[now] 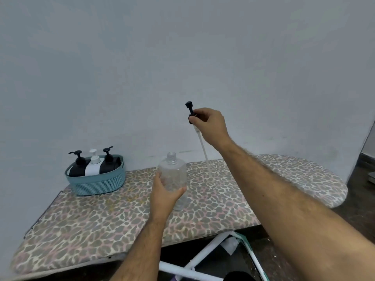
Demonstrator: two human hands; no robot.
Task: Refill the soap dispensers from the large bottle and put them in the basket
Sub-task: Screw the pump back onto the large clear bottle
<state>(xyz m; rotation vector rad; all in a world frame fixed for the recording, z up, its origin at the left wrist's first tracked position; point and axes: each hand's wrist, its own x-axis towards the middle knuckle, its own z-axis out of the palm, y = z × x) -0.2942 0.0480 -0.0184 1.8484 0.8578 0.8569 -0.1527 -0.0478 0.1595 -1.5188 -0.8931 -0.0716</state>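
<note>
My left hand (165,192) grips a large clear bottle (174,175) that stands upright on the ironing board, its threaded neck uncapped. My right hand (210,125) pinches a black pump head (190,110) lifted well above the bottle; its white dip tube (203,148) hangs down to the right of the bottle's neck. A teal woven basket (97,183) sits at the board's back left. In it stand three dispensers: a black one (78,165), a white one (93,164) and another black one (108,162).
The ironing board (101,218) has a leopard-print cover and stands against a plain wall. Its rounded end (316,177) reaches to the right. White frame legs (205,254) and dark floor show below the front edge.
</note>
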